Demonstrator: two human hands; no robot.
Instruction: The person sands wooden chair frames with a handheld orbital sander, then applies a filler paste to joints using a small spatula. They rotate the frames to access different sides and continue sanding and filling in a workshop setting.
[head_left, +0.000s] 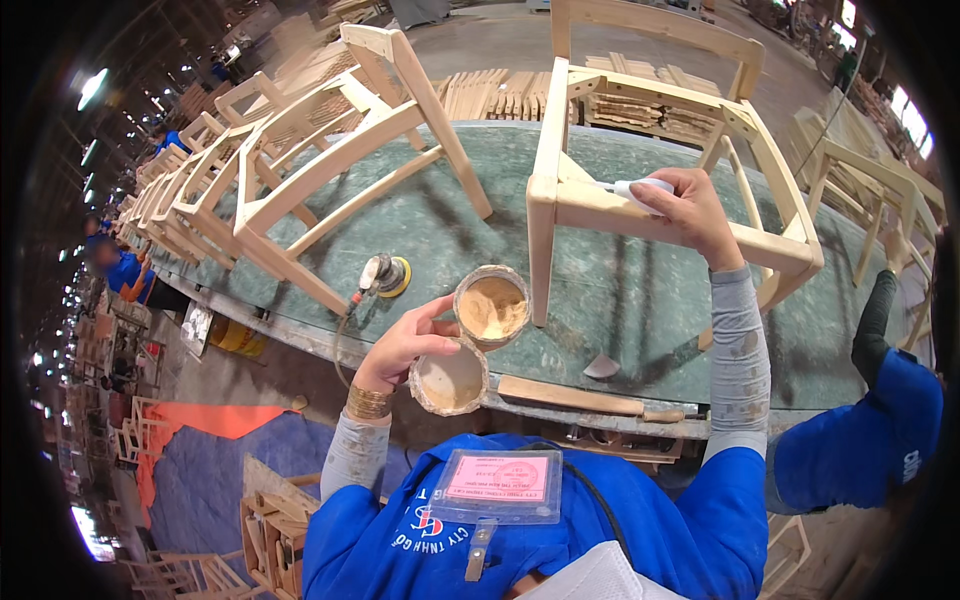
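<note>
My left hand (pixel 402 348) grips a pair of round, crusted tubs, one beside the other. Tan filler paste lies in the far tub (pixel 494 306); the near tub (pixel 448 382) has a pale, whitish inside. With closed fingers my right hand (pixel 697 215) holds a small white tool (pixel 640 190) with a narrow tip. Its exact kind does not show clearly. The tip points left, at the corner where the seat rail meets the front leg of an unfinished wooden chair frame (pixel 590 208). This frame stands upright on the green-topped table (pixel 430 270).
Left of my tubs lies a round sander (pixel 384 276) with its hose. Another chair frame (pixel 330 160) leads a row of several at left. A small scraper blade (pixel 601 367) and wooden strip (pixel 570 395) are near the front edge. At right, a co-worker's arm (pixel 878 310) touches another frame.
</note>
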